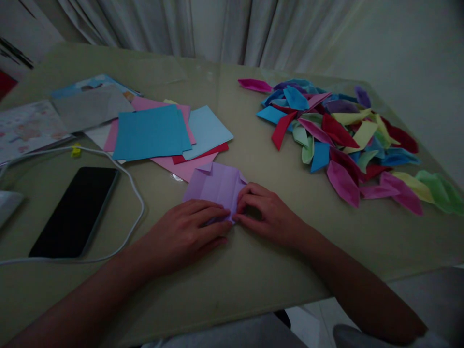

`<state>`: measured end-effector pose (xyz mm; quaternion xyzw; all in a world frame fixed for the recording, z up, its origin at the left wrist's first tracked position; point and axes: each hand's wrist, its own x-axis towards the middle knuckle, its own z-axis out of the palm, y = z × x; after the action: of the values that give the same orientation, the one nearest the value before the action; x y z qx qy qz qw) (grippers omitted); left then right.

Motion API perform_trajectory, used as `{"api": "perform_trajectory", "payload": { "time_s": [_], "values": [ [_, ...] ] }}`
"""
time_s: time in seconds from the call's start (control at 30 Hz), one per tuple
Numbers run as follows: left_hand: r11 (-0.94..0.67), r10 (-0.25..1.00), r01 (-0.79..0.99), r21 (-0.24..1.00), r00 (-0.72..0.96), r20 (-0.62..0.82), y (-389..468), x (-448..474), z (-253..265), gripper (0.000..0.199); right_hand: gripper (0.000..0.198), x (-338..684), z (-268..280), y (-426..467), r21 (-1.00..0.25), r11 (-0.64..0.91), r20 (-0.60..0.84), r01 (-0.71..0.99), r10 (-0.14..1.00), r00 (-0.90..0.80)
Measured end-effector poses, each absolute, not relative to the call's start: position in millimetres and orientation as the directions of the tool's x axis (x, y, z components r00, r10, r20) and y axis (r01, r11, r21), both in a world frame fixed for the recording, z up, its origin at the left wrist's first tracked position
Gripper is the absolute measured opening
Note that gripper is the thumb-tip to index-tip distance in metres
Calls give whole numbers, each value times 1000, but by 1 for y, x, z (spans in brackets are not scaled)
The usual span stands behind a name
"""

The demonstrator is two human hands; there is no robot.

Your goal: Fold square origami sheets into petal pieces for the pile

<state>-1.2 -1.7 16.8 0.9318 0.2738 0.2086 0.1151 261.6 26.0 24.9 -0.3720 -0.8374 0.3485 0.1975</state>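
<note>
A sheet of purple origami paper (217, 186) lies on the table in front of me, with crease lines running across it and its far corners folded in. My left hand (192, 227) rests over its near edge, fingers extended, and holds the paper between fingertips and thumb near the lower right corner. At that same corner my right hand (266, 210) pinches the right edge between thumb and fingers. Part of the near edge is hidden beneath my left fingers.
Blue paper sheets (152, 133) lie over pink, red and pale blue ones. A heap of folded colourful paper pieces (333, 125) covers the right side. On the left are a black phone (76, 212), a white cable (139, 188) and printed packets (32, 125). Curtains (210, 29) hang behind the table.
</note>
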Motion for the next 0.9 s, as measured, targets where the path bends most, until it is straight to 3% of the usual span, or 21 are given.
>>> {"api": "perform_trajectory", "payload": {
  "time_s": [0.2,0.67,0.9],
  "values": [
    [-821,550,461,337,797,249,-1,-1,17,26,14,260,23,26,-715,466,62,521,785,-617],
    [-819,553,465,337,796,246,-2,-2,17,26,16,259,22,23,-698,465,53,545,793,-607],
    [-797,571,481,366,798,192,-2,-1,19,28,25,262,24,25,-580,469,6,666,820,-572]
  ]
}}
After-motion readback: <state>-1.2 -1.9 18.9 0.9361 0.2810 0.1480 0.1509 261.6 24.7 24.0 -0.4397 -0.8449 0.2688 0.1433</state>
